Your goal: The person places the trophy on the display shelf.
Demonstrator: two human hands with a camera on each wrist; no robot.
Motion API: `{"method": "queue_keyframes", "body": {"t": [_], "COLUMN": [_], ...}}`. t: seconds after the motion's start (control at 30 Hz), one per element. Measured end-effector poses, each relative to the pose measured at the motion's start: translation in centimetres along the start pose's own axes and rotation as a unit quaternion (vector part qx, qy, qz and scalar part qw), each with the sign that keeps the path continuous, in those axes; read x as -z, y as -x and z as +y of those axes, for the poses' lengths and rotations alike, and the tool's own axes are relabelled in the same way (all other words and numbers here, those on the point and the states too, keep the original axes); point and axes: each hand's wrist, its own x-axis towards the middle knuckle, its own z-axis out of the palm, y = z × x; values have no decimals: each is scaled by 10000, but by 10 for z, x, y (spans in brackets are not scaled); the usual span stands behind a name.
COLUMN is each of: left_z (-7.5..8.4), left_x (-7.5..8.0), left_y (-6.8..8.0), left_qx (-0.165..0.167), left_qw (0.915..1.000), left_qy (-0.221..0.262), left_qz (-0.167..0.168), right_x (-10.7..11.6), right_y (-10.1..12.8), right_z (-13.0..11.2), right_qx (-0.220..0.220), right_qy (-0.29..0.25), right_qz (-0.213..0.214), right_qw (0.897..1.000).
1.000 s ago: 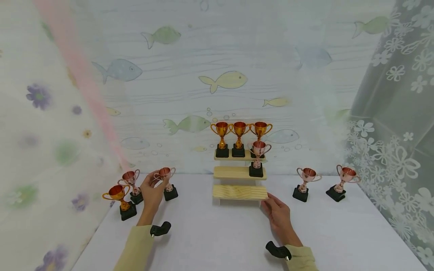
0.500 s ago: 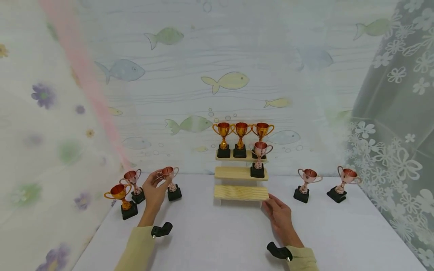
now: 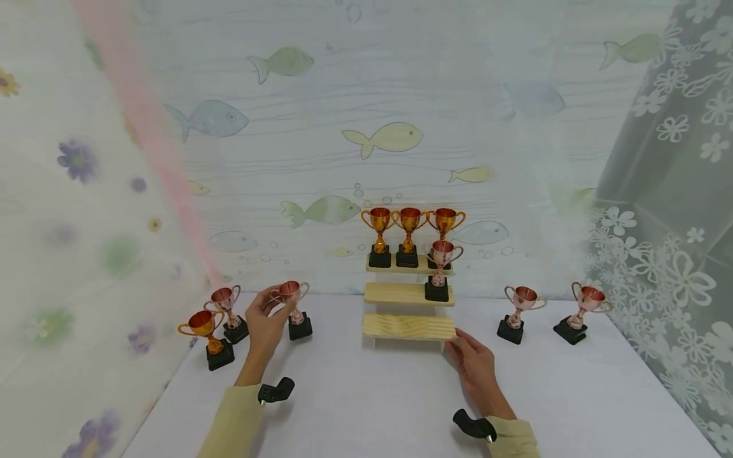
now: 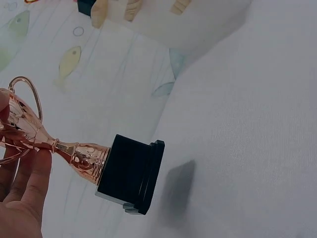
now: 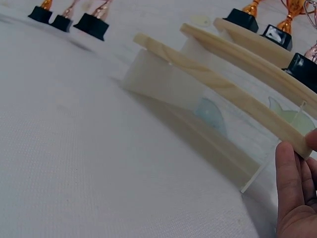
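Observation:
My left hand [image 3: 267,329] grips a rose-gold trophy cup [image 4: 89,156] by its bowl, thumb on one side and fingers on the other. Its black base hangs just above the white table, its shadow apart from it in the left wrist view. With thumb and fingers, my right hand [image 3: 474,367] pinches the right end of the lowest step of a three-step wooden stand [image 3: 401,326]. Gold trophies [image 3: 380,229] line the top step, three in all. On the middle step's right end stands one rose-gold trophy [image 3: 438,270], partly covering the gold one behind.
Left of my left hand stand a gold trophy [image 3: 210,339] and a rose-gold trophy [image 3: 229,315]. Two more rose-gold trophies, a nearer one [image 3: 518,313] and a farther-right one [image 3: 581,312], stand right of the stand. A fish-patterned curtain [image 3: 321,140] hangs behind the table.
My left hand has moved slightly right with the rose-gold trophy, away from the two trophies at the left. My right hand keeps its hold on the stand. The head view has shifted slightly.

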Motion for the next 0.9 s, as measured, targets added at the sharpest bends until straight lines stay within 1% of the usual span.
{"method": "queue_keyframes", "body": {"t": [0.13, 0.3, 0.47, 0.57, 0.7, 0.9], "left_z": [6, 11, 17, 22, 31, 45], "left_x": [-3, -8, -14, -22, -34, -53], "left_y": [2, 3, 4, 6, 7, 8], "left_qx": [-34, -106, -283, -414, -560, -731], "left_qw": [9999, 9996, 9989, 9981, 9959, 9910], "left_qy": [82, 111, 183, 238, 348, 635], "left_qz": [-134, -229, -313, -392, -619, -925], "right_x": [0, 1, 1, 1, 2, 1], "right_y": [0, -1, -1, -1, 0, 1], "right_z": [0, 0, 0, 0, 0, -1], "right_qx": [47, 0, -67, -86, -88, -131], "right_qy": [-92, -51, -26, -22, 34, 14], "right_qz": [-19, -33, -21, -23, -44, -27], "right_qw": [9999, 10000, 10000, 10000, 9999, 9999]}}
